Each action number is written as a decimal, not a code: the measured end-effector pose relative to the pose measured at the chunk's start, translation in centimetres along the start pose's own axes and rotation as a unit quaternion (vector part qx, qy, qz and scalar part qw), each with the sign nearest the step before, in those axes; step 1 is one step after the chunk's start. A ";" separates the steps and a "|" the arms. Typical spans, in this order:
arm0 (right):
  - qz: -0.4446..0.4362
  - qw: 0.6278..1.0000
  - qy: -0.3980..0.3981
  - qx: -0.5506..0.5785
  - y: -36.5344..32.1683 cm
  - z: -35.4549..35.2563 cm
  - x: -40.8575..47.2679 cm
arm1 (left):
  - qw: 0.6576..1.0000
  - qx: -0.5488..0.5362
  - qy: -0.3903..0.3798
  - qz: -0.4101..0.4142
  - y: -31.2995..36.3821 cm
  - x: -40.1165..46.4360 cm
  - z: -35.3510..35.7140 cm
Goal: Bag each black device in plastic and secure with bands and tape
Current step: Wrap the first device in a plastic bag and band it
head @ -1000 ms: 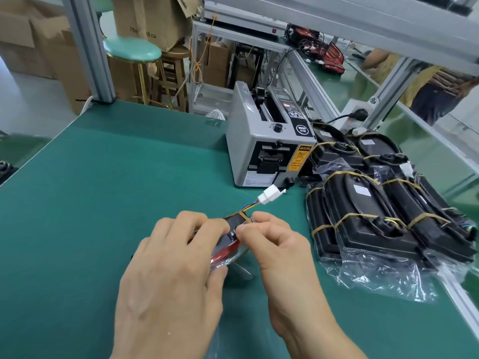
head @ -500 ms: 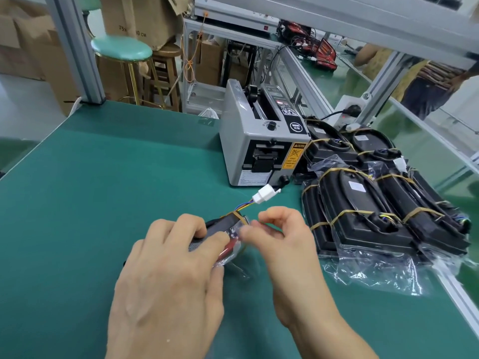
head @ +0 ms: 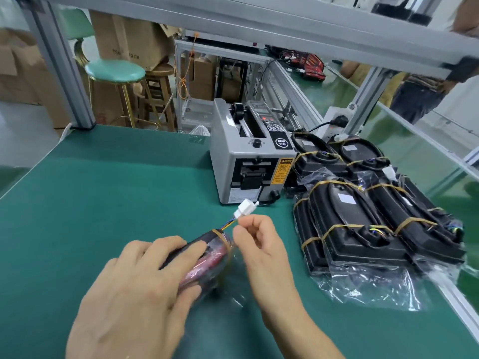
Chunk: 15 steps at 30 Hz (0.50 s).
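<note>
A black device [head: 207, 257] with a red face lies in clear plastic on the green mat, a yellow rubber band [head: 222, 238] round its far end. My left hand [head: 140, 288] grips it from above, covering most of it. My right hand [head: 259, 239] pinches the coloured wires just below the white connector [head: 246, 206], which sticks up toward the grey tape dispenser [head: 248, 156]. At the right lies a pile of bagged, banded devices [head: 373, 216].
The green mat [head: 103, 203] stretches to the left and front. An aluminium frame post [head: 59, 63] stands at the far left corner, with a green stool [head: 115, 71] and cardboard boxes behind. A person stands at the far right bench. The table's metal edge runs along the right.
My right hand has lifted off the device's end and now pinches the wires by the connector. The band sits round the device's far end. The camera has tilted upward.
</note>
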State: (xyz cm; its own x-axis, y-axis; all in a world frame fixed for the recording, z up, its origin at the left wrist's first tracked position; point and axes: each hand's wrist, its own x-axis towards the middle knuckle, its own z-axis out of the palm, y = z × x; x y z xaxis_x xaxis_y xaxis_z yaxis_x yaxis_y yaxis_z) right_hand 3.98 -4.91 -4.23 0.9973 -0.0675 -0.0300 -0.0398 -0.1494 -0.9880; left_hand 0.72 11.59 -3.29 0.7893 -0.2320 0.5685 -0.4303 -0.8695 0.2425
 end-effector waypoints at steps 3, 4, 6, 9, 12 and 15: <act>-0.005 0.998 -0.057 0.020 1.3 -2.4 0.3 | 0.989 -0.114 0.024 -0.089 -1.1 0.1 -1.2; -0.011 0.995 -0.103 0.004 1.7 -3.1 0.2 | 0.974 -0.182 0.036 -0.127 -1.2 0.2 -1.6; -0.017 0.974 -0.227 0.020 1.3 -3.8 0.0 | 0.930 -0.321 0.067 -0.167 -0.8 0.6 -2.1; -0.069 0.943 -0.318 0.074 -0.2 -4.1 -0.1 | 0.840 -0.498 0.108 -0.187 0.8 0.5 -0.5; -0.110 0.957 -0.269 0.006 -0.4 -4.2 0.0 | 0.780 -0.571 0.114 -0.230 0.7 -0.5 1.2; -0.105 0.958 -0.266 -0.008 -0.6 -4.5 0.1 | 0.799 -0.558 0.094 -0.201 -0.6 -0.9 0.6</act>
State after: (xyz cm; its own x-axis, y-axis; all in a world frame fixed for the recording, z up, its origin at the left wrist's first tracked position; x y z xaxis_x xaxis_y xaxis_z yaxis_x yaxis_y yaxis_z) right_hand 3.86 -9.22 -3.01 0.8734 0.4782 0.0922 0.1687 -0.1195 -0.9784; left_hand 0.53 12.00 -4.44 0.9274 0.1301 0.3506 -0.3640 0.0990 0.9261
